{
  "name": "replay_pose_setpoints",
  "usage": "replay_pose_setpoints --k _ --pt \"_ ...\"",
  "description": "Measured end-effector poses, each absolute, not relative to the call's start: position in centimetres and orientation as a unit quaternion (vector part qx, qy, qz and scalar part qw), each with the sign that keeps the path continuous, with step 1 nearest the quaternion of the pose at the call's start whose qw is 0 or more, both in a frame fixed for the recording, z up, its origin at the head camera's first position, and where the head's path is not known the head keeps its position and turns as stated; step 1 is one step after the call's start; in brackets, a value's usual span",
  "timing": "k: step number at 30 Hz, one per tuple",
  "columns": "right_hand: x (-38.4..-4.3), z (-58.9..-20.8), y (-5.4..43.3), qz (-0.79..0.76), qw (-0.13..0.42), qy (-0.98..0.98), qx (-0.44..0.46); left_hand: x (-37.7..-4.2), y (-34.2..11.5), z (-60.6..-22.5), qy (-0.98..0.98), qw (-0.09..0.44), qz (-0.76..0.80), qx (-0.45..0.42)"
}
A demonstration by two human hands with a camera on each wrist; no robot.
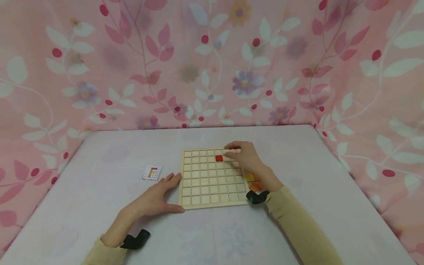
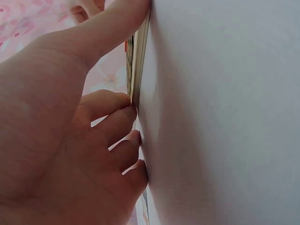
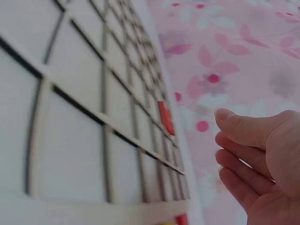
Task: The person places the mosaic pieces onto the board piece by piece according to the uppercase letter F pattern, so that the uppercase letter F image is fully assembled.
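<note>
A square wooden grid board (image 1: 204,181) lies on the table, with one red tile (image 1: 219,158) in a cell of its upper part. Over the board's upper right, my right hand (image 1: 245,154) hovers just right of that tile; thumb and fingers are apart with nothing between them, as the right wrist view of the hand (image 3: 255,154) also shows. My left hand (image 1: 155,197) touches the board's left edge with its fingertips, and its thumb rests at the near left corner. In the left wrist view, the fingers (image 2: 110,110) meet the board's side (image 2: 139,61).
Orange and yellow tiles (image 1: 254,187) lie beside the board's right edge, partly hidden by the right wrist. A small card with a coloured grid pattern (image 1: 152,172) is left of the board. The pale tablecloth (image 1: 212,235) reaches a pink floral backdrop (image 1: 212,73).
</note>
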State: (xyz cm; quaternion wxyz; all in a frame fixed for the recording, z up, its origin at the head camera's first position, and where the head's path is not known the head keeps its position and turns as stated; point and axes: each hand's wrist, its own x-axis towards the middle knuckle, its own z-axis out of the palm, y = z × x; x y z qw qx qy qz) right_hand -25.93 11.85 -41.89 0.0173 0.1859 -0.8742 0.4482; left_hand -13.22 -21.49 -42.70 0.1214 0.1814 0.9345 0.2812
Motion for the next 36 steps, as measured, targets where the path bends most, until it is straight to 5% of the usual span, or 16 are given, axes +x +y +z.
replay_pose_setpoints --k 15,26,36 --pt "-25.8 -41.2 18.2 0.433 0.037 -0.89 0.14 -13.0 -21.4 -42.2 0.935 0.121 0.277 0.184" --pt "-26.2 -43.0 20.7 0.453 -0.064 -0.882 0.111 -13.0 -21.4 -42.4 0.935 0.12 0.278 0.183" --pt "-26.0 -43.7 21.3 0.448 -0.086 -0.878 0.144 -13.0 -21.3 -42.5 0.934 0.123 0.283 0.182"
